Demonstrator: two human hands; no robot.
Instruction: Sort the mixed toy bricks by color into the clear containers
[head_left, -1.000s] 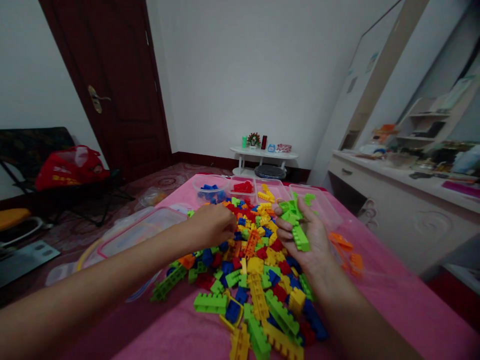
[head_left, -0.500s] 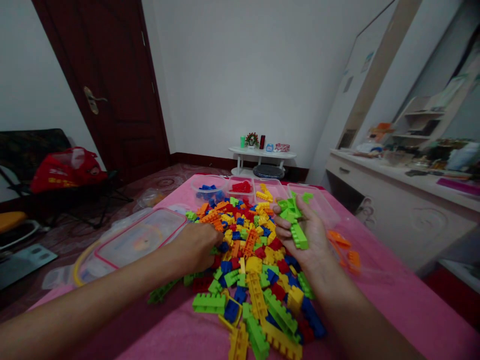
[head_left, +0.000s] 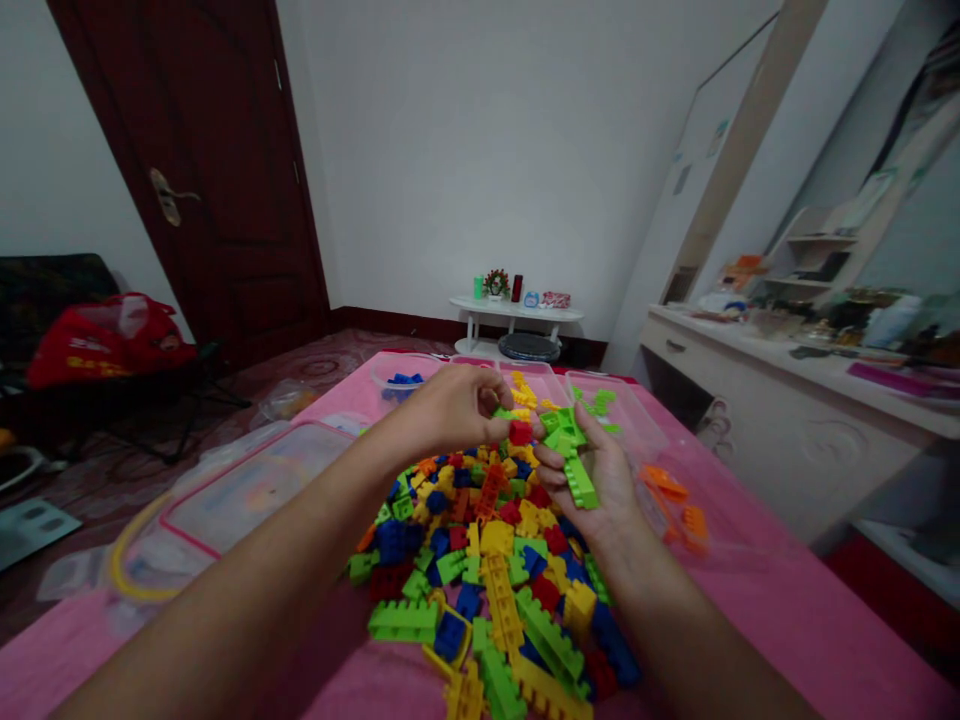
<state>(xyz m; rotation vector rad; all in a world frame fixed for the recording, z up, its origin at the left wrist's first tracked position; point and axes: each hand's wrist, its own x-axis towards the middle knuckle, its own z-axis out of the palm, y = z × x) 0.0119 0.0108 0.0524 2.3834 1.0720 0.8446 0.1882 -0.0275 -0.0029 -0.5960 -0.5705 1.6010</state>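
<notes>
My left hand is over the heap of toy bricks, its fingers pinched on a small green brick. A red brick shows right below its fingertips; whether it is gripped too is hard to tell. Beside it, my right hand is palm up, thumb and fingers curled round several green bricks. Under both hands spreads the mixed heap of bricks in yellow, blue, green, red and orange. Behind the hands, a clear container has green bricks in it.
A round clear tub holds blue bricks at the back left. Yellow bricks lie in another container. Orange bricks are in clear plastic at the right. A red-rimmed lid lies on the pink cloth at the left.
My left hand has risen from the left side of the heap and moved right, close to my right hand, with a green brick in its fingers. My right hand still holds green bricks.
</notes>
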